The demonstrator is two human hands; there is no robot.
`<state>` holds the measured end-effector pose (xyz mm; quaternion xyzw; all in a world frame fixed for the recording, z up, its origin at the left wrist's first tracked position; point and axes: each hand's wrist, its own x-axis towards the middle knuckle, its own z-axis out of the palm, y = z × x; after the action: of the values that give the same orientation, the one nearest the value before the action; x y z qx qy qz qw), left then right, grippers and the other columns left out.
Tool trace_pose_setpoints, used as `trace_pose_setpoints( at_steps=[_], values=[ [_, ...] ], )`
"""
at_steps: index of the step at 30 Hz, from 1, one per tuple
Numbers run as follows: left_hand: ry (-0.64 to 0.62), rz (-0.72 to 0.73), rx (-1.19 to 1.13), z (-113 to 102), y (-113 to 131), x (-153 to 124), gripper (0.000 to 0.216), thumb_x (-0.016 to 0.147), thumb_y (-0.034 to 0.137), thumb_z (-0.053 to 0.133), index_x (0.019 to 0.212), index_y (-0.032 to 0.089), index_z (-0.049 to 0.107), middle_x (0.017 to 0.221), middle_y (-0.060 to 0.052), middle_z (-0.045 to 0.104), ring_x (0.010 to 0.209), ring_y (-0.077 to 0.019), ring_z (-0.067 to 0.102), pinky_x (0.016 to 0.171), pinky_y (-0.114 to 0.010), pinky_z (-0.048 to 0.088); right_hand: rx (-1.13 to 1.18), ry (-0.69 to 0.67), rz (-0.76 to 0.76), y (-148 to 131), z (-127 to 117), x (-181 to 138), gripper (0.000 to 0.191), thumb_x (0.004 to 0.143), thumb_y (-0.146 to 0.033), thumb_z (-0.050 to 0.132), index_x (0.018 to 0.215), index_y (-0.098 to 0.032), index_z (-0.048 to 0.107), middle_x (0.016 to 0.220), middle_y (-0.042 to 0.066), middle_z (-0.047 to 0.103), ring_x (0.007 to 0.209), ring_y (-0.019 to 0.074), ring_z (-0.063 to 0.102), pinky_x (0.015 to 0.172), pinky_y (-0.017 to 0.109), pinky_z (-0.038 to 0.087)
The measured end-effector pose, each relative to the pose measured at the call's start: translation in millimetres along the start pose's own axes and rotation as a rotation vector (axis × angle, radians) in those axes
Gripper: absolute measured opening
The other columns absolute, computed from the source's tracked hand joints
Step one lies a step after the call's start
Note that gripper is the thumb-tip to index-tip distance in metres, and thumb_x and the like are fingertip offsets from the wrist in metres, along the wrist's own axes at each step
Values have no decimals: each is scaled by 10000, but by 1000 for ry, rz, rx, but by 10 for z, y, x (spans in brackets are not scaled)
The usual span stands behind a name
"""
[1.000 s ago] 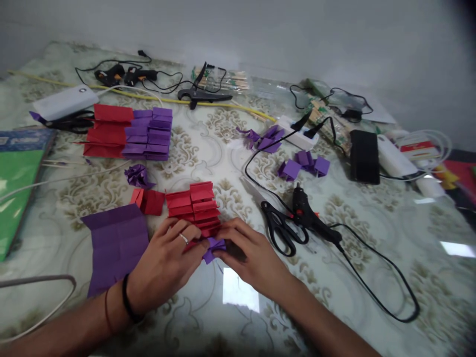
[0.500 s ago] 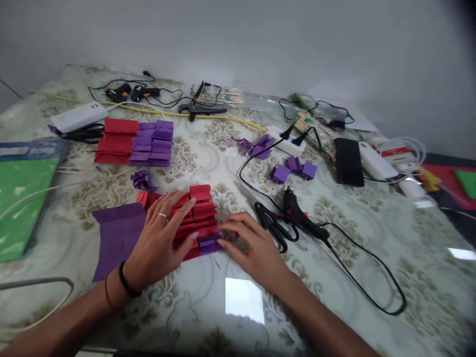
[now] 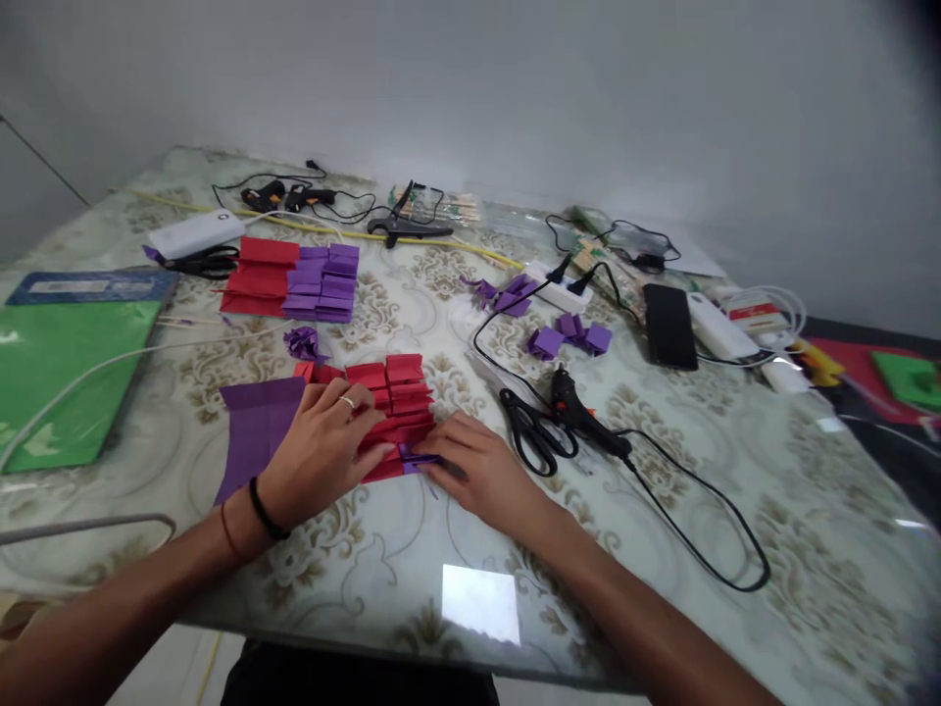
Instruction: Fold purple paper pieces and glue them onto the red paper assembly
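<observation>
A block of folded red paper lies on the table with its pleats in rows. My left hand, a ring on one finger, curls over its left part and holds it down, fingers bent and thumb close to the index finger. At the block's lower right corner sits a small folded purple paper strip. My right hand pinches that strip from the right, its fingertips partly hiding it. A flat purple sheet with creases reaches out from under my left hand.
Behind lies another red and purple pleated block. Right of my hands are black scissors and a corded glue gun. Purple folded pieces, a power strip and a phone lie beyond. A green pack is at left.
My left fingers have gone from spread to more bent over the red paper. My right fingertips have moved onto the purple strip, covering more of it. The camera view has shifted.
</observation>
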<state>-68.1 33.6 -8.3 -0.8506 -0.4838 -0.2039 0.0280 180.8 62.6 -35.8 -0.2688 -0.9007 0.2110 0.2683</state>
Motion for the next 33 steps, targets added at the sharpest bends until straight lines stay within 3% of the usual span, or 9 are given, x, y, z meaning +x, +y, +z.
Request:
trace_pose_setpoints(
  at_steps=[3, 6, 9, 13, 18, 26, 29, 31, 33],
  values=[
    [-13, -4, 38, 34, 20, 5, 186, 887, 256, 783, 1028, 141, 747, 1093, -136, 702, 1030, -336, 587, 854, -495, 484, -47, -3, -17, -14, 32, 29, 82, 1008, -193, 652, 1002, -178, 733, 933, 86, 753, 904, 239, 650, 847, 399, 556],
    [-23, -40, 22, 30, 27, 9, 30, 909, 176, 724, 907, 165, 752, 1095, -126, 700, 1040, -331, 575, 854, -488, 476, -51, 16, -15, -47, 33, 25, 86, 1005, -188, 654, 974, -187, 734, 929, 82, 758, 888, 230, 656, 844, 389, 555],
    [-2, -80, -41, -31, 30, -16, 141, 927, 142, 672, 816, 188, 746, 1076, -106, 692, 1040, -313, 570, 874, -481, 465, -25, 65, -12, -122, 2, -23, 77, 1003, -186, 657, 977, -187, 729, 946, 85, 763, 889, 223, 665, 861, 388, 556],
    [27, -117, -130, -144, 56, -105, 131, 940, 167, 662, 856, 204, 755, 1055, -81, 667, 1009, -269, 590, 913, -463, 459, -20, 142, -34, -264, -73, -128, 86, 1004, -171, 645, 1002, -191, 729, 957, 89, 763, 914, 224, 668, 873, 387, 559],
    [17, -128, -188, -221, 124, -212, 89, 941, 171, 641, 895, 184, 716, 1022, -73, 657, 962, -242, 622, 855, -410, 472, -87, 177, -99, -431, -129, -244, 130, 1029, -184, 617, 1018, -218, 742, 960, 71, 783, 906, 220, 681, 853, 398, 552],
    [13, -121, -117, -184, 164, -292, 100, 918, 149, 615, 838, 174, 667, 1038, -100, 658, 1017, -281, 606, 874, -441, 480, -175, 153, -172, -496, 33, -341, 120, 1035, -182, 616, 1020, -207, 732, 941, 59, 778, 887, 205, 668, 820, 365, 526],
    [-7, -68, -122, -176, 209, -263, 78, 923, 196, 641, 954, 174, 710, 1115, -119, 654, 1053, -303, 588, 884, -469, 474, -227, 140, -185, -481, 95, -360, 132, 1039, -166, 598, 1015, -198, 724, 947, 59, 770, 889, 204, 655, 814, 360, 507],
    [-32, 1, -128, -170, 263, -210, 181, 928, 254, 677, 1082, 174, 726, 1183, -133, 649, 1108, -323, 571, 923, -499, 468, -255, 128, -195, -477, 120, -369, 125, 1034, -157, 601, 1007, -188, 719, 937, 59, 762, 881, 205, 640, 795, 357, 490],
    [-85, 58, -115, -154, 322, -137, 200, 918, 285, 713, 1077, 168, 741, 1181, -135, 658, 1138, -337, 559, 958, -525, 456, -281, 118, -202, -477, 137, -376, 116, 1030, -159, 607, 1002, -186, 716, 918, 56, 754, 869, 207, 623, 775, 354, 472]
  ],
)
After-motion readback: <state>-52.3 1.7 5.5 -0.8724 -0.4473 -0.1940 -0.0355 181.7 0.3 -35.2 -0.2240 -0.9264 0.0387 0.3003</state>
